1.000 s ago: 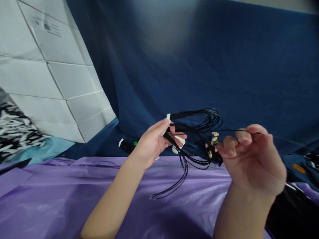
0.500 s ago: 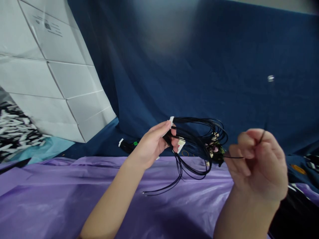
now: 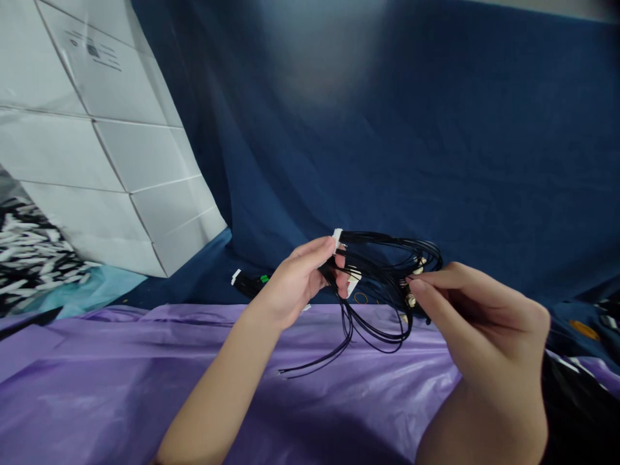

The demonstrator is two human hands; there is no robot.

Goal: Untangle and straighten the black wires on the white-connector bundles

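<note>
Held up over the purple cover, my left hand (image 3: 298,278) is closed around a wire harness (image 3: 387,239). A white connector (image 3: 338,237) on the harness sits at my thumb and fingertips. Thin black wires loop out to the right from it, and a few loose ends hang down to the left. My right hand (image 3: 489,336) pinches thumb and forefinger together at the right side of the loops, on what looks like a thin black wire (image 3: 405,280). Its tip is too small to make out clearly.
White boxes (image 3: 159,155) stand stacked at the left, with a pile of black-and-white pieces (image 3: 33,252) beside them. Behind the hands lie another black wire bundle (image 3: 245,283) with a white end and several cream-coloured small parts (image 3: 411,300). Purple sheeting (image 3: 339,387) covers the front.
My right hand has come left from beside the harness, turned over, and brought its fingertips to the wire loops. My left hand has stayed nearly still with the harness.
</note>
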